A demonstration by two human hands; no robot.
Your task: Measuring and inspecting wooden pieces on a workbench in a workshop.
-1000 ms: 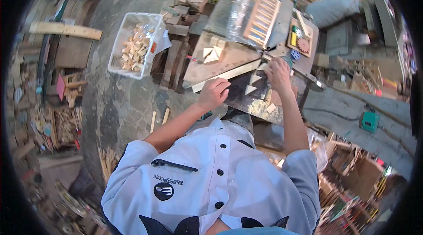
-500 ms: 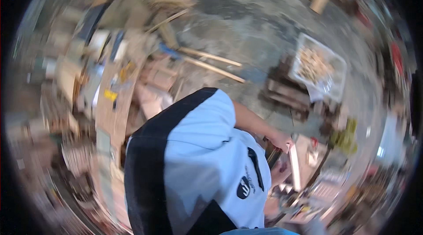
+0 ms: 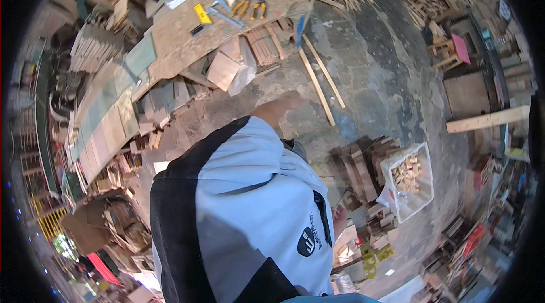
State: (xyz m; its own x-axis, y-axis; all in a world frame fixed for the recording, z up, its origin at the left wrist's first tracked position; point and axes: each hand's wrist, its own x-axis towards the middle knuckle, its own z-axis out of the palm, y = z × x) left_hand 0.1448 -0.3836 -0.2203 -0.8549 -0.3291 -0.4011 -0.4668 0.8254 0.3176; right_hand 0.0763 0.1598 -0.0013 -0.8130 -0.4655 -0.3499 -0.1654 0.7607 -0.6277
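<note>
My left hand reaches out over the concrete floor. It is smeared by motion, and I cannot make out its fingers or anything in them. Two long wooden strips lie on the floor just beyond it. Only a small part of my right hand shows past my shirt, its fingers hidden. Near it are a low surface with wood offcuts and a yellow-green object.
A workbench at the upper left bears pliers, metal tools and a yellow item. To the right, a white plastic crate of wood blocks stands beside stacked dark boards. A light beam juts in far right.
The view has turned left toward the workbench. My left hand has left the pale wooden piece it was at on the right side and now reaches over the floor. That piece is out of sight.
</note>
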